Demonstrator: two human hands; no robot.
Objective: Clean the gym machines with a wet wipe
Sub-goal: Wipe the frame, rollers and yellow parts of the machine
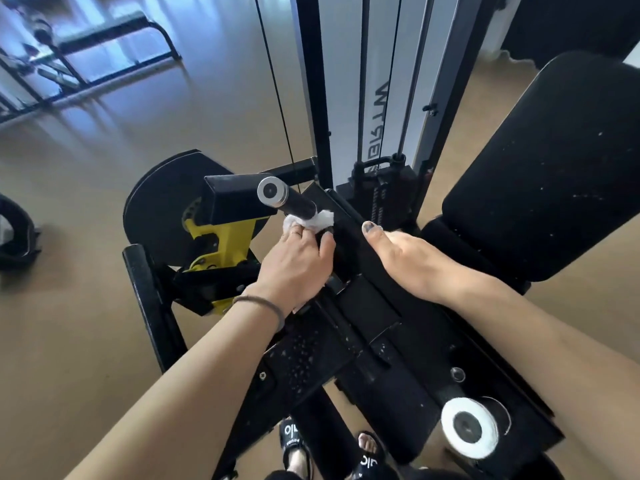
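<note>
At the middle of the machine (pixel 374 306), the left hand (pixel 298 261) clutches a crumpled white wipe (pixel 311 220) against the base of a black handle (pixel 294 202) with a silver cap; the right hand (pixel 412 258) rests flat, fingers together, on the frame. Black slides (pixel 292 441) read "alo"

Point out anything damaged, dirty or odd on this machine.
The black backrest pad is dotted with small white specks, like scuffs or flaking. The footplate below the left hand is speckled too. Nothing looks broken or askew.
</note>
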